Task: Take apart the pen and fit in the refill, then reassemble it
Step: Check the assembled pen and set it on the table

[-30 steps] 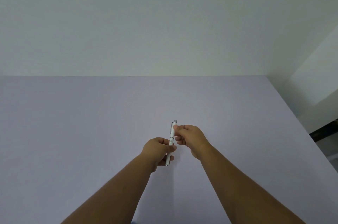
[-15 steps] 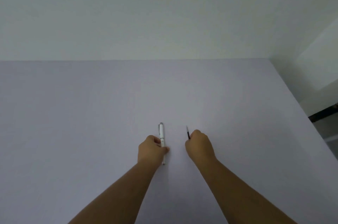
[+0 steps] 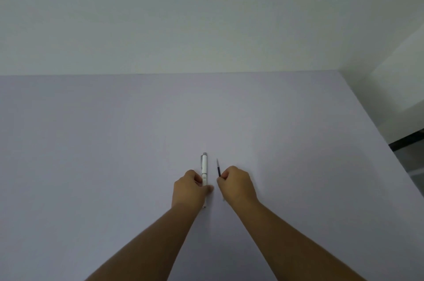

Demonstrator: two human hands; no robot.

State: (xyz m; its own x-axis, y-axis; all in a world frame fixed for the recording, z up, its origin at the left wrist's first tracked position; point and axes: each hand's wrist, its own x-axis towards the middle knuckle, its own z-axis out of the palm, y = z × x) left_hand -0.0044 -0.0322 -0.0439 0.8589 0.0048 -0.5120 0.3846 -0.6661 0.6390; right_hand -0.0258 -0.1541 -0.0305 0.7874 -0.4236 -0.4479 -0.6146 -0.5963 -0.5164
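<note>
A white pen (image 3: 204, 167) with a grey cap end points away from me, low over the pale lilac table (image 3: 114, 143). My left hand (image 3: 191, 188) is closed around its lower half, and the tip shows below the hand. A thin dark refill (image 3: 218, 167) sticks out from my right hand (image 3: 236, 184), which is closed on it just to the right of the pen. Pen and refill run nearly parallel, a short gap apart. Most of the refill is hidden in the fist.
The table's far edge meets a plain white wall (image 3: 206, 16). Its right edge (image 3: 378, 143) runs diagonally, with a white wall and a dark floor strip (image 3: 408, 140) beyond it.
One second ago both hands held the pen together above the table. They have since parted: the left keeps the pen, the right now holds the refill, and both sit lower near the tabletop.
</note>
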